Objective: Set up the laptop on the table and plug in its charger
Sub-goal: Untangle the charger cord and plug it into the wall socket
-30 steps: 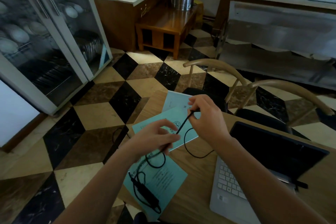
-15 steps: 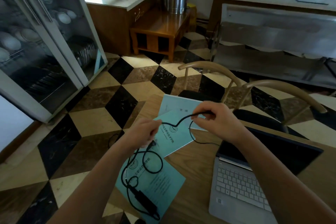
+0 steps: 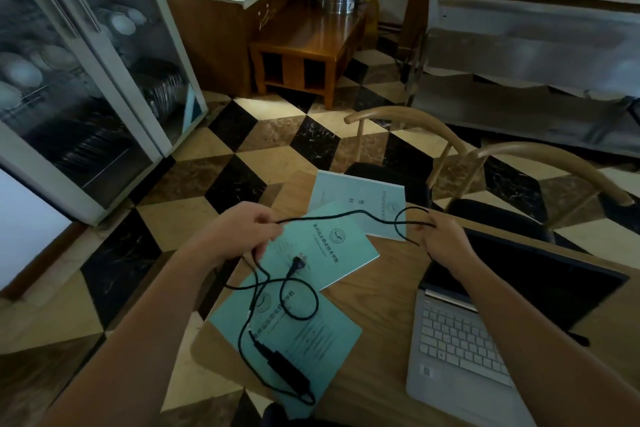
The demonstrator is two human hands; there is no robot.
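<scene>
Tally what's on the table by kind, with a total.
Teal booklets: 3
Laptops: 1, open
Chargers: 1, brick and wall plug lying on the booklets, cord stretched between left hand and right hand
Total: 5

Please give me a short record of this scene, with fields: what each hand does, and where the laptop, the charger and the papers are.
left hand: grips the cable
right hand: grips the same cable, which spans the gap between the hands
laptop: open on the table, screen dark
charger brick: lies on a booklet
wall plug: loose on the booklets
</scene>
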